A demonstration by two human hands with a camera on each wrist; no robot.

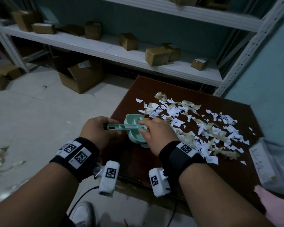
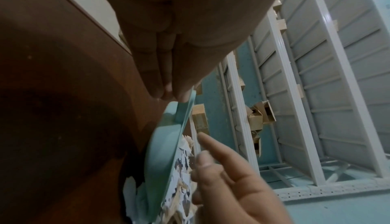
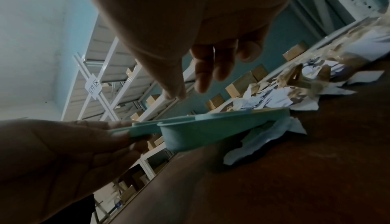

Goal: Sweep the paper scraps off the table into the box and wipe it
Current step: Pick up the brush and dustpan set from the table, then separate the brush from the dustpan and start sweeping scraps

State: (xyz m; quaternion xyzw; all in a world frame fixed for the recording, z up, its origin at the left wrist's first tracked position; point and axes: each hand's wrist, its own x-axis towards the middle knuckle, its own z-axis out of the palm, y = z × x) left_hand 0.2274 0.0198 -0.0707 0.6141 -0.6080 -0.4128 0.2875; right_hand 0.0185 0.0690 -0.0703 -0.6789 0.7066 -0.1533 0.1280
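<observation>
White and tan paper scraps (image 1: 203,126) cover the right half of the dark brown table (image 1: 154,169). At the table's left side sits a mint-green dustpan (image 1: 133,138), with what looks like a matching brush nested in it. My left hand (image 1: 97,128) grips the dustpan's handle, pinching it between fingers and thumb (image 2: 183,94). My right hand (image 1: 156,133) hovers over the pan's middle. Its fingers (image 3: 202,77) are loosely extended just above the dustpan (image 3: 200,132) and hold nothing. A pale box (image 1: 266,161) stands at the table's right edge.
A crumpled white tissue (image 3: 263,137) lies under the pan's front lip. White metal shelving (image 1: 138,51) with several cardboard boxes runs behind the table. An open carton (image 1: 80,76) and some scraps (image 1: 2,159) lie on the floor to the left. Something pink (image 1: 272,205) shows at the lower right.
</observation>
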